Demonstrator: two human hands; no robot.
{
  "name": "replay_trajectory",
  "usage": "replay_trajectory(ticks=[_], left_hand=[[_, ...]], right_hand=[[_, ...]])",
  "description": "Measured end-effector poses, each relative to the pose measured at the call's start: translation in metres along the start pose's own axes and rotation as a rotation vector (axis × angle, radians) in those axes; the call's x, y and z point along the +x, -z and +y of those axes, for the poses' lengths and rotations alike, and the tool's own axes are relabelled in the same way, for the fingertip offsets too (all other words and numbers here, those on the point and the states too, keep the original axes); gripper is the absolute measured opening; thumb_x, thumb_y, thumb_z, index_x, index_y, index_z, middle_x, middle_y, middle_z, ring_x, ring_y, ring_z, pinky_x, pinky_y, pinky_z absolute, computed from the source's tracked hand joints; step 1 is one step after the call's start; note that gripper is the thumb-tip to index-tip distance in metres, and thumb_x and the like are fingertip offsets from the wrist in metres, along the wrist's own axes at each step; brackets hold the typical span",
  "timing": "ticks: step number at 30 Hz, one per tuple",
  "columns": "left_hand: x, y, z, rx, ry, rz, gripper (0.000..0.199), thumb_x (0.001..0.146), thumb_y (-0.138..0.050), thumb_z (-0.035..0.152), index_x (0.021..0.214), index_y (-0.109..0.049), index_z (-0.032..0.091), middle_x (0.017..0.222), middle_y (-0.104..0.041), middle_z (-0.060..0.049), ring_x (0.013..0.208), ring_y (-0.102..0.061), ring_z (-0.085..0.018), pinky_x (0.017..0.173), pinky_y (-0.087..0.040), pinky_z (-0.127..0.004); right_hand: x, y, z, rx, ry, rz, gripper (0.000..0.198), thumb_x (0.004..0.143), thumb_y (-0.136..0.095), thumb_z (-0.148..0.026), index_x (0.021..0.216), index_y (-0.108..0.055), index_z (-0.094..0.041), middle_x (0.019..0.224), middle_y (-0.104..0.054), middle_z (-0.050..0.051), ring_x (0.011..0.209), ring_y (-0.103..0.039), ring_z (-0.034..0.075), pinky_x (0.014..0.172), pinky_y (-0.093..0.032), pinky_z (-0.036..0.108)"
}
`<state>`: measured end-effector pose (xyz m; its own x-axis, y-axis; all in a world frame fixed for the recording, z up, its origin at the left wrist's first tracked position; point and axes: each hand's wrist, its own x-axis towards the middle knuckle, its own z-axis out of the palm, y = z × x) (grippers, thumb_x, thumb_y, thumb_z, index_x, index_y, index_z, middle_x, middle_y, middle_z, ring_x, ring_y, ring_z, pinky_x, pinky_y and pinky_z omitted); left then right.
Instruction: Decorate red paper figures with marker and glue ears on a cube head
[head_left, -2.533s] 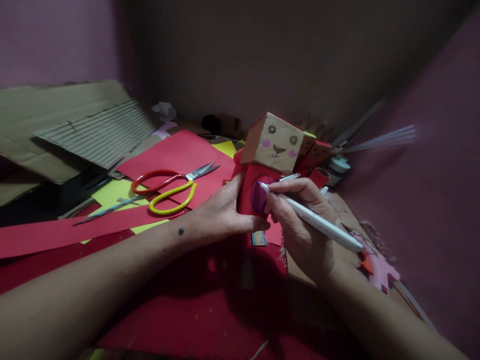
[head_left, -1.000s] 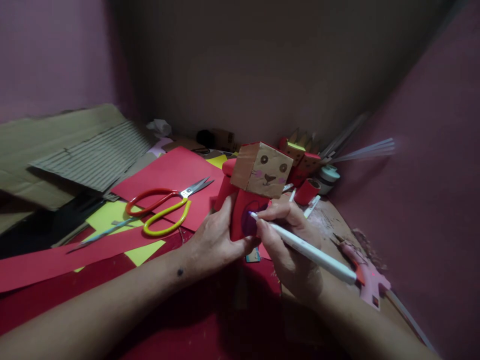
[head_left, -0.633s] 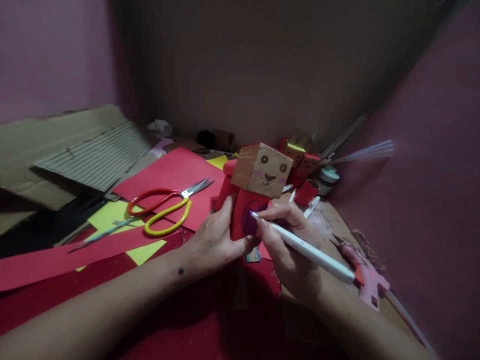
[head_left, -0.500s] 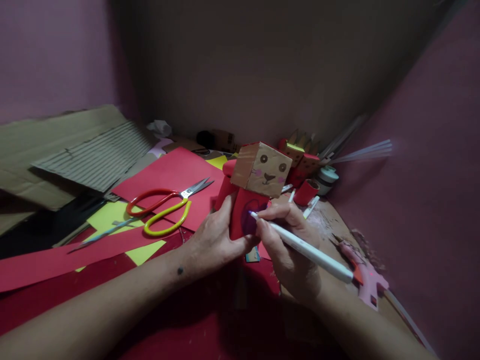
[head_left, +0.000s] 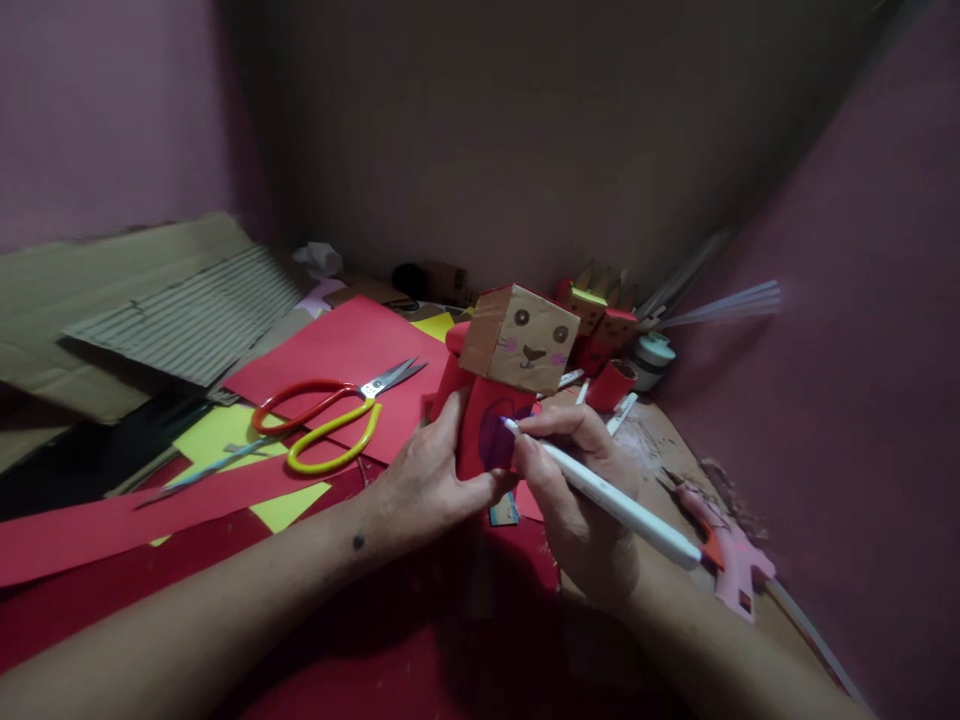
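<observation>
Your left hand (head_left: 427, 475) is clamped on the doll (head_left: 469, 440) at mid-view; your right hand (head_left: 585, 530) pinches a marker (head_left: 622, 507), its tip at the doll's purple patch (head_left: 491, 445). Scissors (head_left: 370, 391) lie at the doll's nine o'clock, a glue gun (head_left: 736, 558) at four.

Bare forearms (head_left: 240, 605), dark left-wrist spot (head_left: 358, 541)

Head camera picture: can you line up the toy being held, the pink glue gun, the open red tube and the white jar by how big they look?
1. Held toy (largest)
2. Pink glue gun
3. Open red tube and white jar: look about alike, so unranked
</observation>
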<state>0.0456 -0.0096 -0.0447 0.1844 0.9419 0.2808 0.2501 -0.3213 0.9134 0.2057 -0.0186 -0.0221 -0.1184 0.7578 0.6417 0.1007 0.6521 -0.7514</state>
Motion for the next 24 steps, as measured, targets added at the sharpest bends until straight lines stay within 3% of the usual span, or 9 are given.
replay_trajectory(ticks=[6, 18, 24], left_hand=[[0.0006, 0.0013, 0.0025, 0.002, 0.025, 0.007, 0.052, 0.078, -0.073, 0.04, 0.121, -0.05, 0.022, 0.116, -0.071, -0.012, 0.108, -0.069, -0.038, 0.097, -0.055, -0.061], [0.0003, 0.002, 0.004, -0.037, 0.0, -0.008, 0.053, 0.078, -0.074, 0.034, 0.126, -0.056, 0.025, 0.111, -0.072, -0.009, 0.104, -0.071, -0.035, 0.09, -0.06, -0.055], [0.0, 0.0022, 0.0059, -0.011, 0.031, -0.006, 0.048, 0.077, -0.074, 0.034, 0.119, -0.053, 0.024, 0.112, -0.07, -0.009, 0.106, -0.069, -0.035, 0.097, -0.056, -0.057]], right_hand=[[-0.0003, -0.0002, 0.0008, -0.004, -0.017, 0.029, 0.007, 0.091, -0.065, -0.017, 0.091, -0.064, -0.023, 0.062, -0.056, -0.007, 0.05, -0.051, 0.009, 0.047, -0.043, 0.022], [0.0005, -0.0007, 0.0021, 0.006, -0.025, 0.054, 0.008, 0.09, -0.064, -0.016, 0.092, -0.063, -0.023, 0.07, -0.062, -0.005, 0.058, -0.058, 0.01, 0.052, -0.047, 0.024], [0.0004, 0.0011, 0.0028, 0.002, -0.036, 0.045, 0.007, 0.091, -0.064, -0.017, 0.093, -0.063, -0.024, 0.07, -0.061, -0.005, 0.058, -0.057, 0.01, 0.053, -0.045, 0.024]])
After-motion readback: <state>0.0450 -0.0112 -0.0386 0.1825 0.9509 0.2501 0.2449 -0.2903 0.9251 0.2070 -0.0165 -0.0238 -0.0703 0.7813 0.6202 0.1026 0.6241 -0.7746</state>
